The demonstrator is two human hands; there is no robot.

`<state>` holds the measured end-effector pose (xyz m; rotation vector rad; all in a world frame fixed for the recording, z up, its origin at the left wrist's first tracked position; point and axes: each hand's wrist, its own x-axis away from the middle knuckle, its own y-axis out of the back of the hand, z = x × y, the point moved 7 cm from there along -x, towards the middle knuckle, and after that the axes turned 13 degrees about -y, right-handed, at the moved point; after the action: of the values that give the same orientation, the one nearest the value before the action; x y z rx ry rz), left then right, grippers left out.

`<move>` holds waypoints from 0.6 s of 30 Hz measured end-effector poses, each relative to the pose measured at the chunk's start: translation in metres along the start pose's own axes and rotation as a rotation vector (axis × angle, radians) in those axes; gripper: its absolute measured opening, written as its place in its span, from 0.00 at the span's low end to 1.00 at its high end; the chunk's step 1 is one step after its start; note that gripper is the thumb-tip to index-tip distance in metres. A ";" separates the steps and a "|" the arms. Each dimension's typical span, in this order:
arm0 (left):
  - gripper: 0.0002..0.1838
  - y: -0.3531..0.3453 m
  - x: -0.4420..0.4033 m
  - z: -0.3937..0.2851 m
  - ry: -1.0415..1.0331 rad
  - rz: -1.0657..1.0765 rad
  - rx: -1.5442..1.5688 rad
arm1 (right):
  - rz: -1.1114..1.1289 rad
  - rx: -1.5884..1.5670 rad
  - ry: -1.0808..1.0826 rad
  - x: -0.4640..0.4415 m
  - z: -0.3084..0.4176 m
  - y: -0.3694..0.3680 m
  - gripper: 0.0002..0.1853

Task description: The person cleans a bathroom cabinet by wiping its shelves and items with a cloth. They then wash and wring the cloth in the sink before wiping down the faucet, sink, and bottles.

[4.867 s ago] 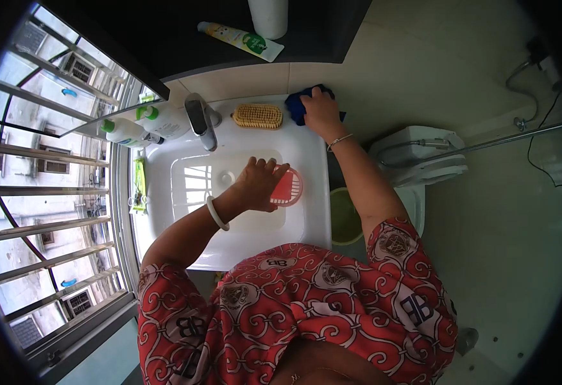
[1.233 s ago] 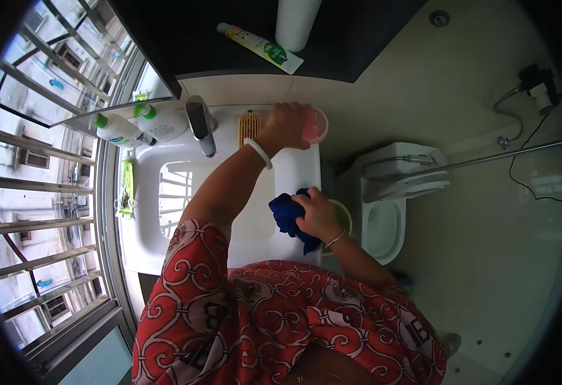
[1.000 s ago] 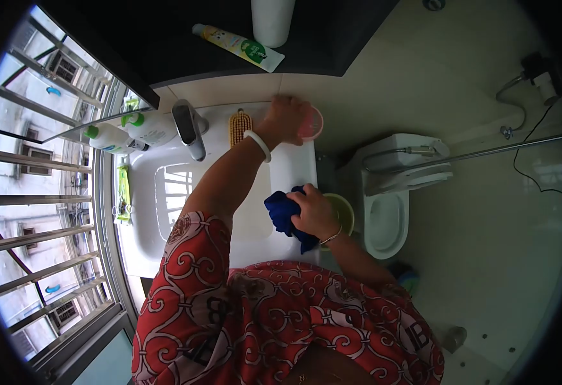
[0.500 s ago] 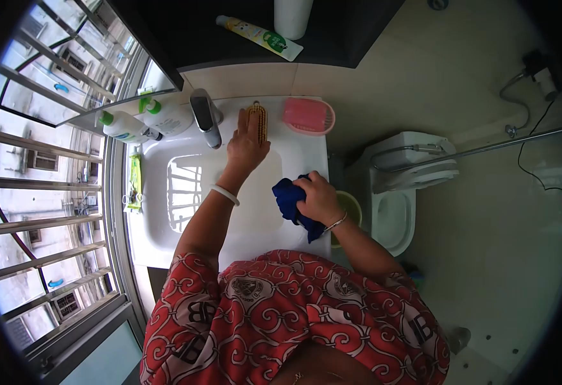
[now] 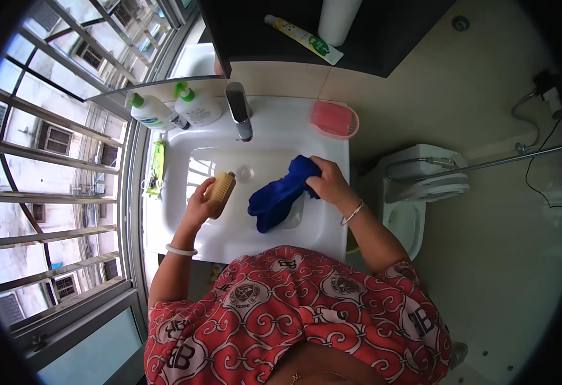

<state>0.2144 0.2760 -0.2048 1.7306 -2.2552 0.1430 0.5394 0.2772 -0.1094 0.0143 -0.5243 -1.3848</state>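
My left hand is closed round a scrub brush with a wooden body and pale bristles, held over the left part of the white sink. In my right hand, at the sink's right side, the fingers pinch one end of a dark blue cloth. The cloth hangs down and left over the basin; whether its lower end touches the basin floor I cannot tell. Between brush and cloth lies the round drain. The grey faucet stands behind the basin.
Two white pump bottles stand at the sink's back left corner. A pink soap dish sits at the back right. A green packet lies on the left rim. The toilet is to the right, and barred windows are on the left.
My left hand has picked up the brush from the sink's back ledge and brought it forward over the basin. The bunched blue cloth now hangs stretched out over the basin from my right hand.
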 end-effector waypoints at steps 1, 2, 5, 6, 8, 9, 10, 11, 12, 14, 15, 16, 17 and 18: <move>0.33 0.009 0.012 0.000 0.051 0.013 0.075 | -0.047 -0.435 -0.101 -0.036 -0.037 -0.006 0.10; 0.35 0.021 0.018 0.009 0.011 -0.030 0.102 | -0.088 -0.725 -0.253 -0.044 -0.040 -0.004 0.09; 0.35 0.040 0.040 0.008 0.028 -0.025 0.179 | -0.186 -0.923 -0.069 -0.071 -0.012 -0.009 0.11; 0.35 0.043 0.045 0.005 0.029 -0.027 0.202 | -0.280 -0.832 -0.018 -0.086 -0.009 -0.012 0.11; 0.36 0.047 0.048 0.002 0.018 -0.032 0.244 | -0.593 -0.298 0.124 -0.116 0.001 -0.002 0.13; 0.36 0.048 0.049 0.001 0.007 -0.020 0.248 | -0.787 0.157 0.192 -0.130 0.004 -0.002 0.13; 0.36 0.050 0.050 -0.003 -0.001 -0.011 0.252 | -0.952 0.623 0.247 -0.138 0.018 -0.009 0.13; 0.37 0.051 0.052 -0.007 0.006 0.014 0.247 | -0.905 0.724 0.158 -0.154 0.015 -0.011 0.14; 0.37 0.054 0.053 -0.007 0.014 0.048 0.229 | -0.853 0.823 0.067 -0.166 0.016 -0.013 0.15; 0.36 0.058 0.054 -0.012 -0.003 0.059 0.251 | -0.771 0.891 0.002 -0.175 0.016 -0.023 0.15; 0.36 0.062 0.052 -0.013 -0.011 0.062 0.255 | -0.751 0.861 0.032 -0.176 0.019 -0.030 0.14; 0.36 0.065 0.051 -0.014 -0.016 0.069 0.259 | -0.731 0.830 0.057 -0.174 0.021 -0.038 0.13; 0.36 0.068 0.048 -0.015 -0.027 0.077 0.265 | -0.677 0.827 0.107 -0.172 0.022 -0.050 0.12; 0.36 0.070 0.044 -0.013 -0.012 0.100 0.253 | -0.620 0.830 0.159 -0.165 0.023 -0.064 0.11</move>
<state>0.1393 0.2572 -0.1729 1.7396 -2.4208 0.4589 0.4568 0.4251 -0.1661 1.0218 -0.9781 -1.6428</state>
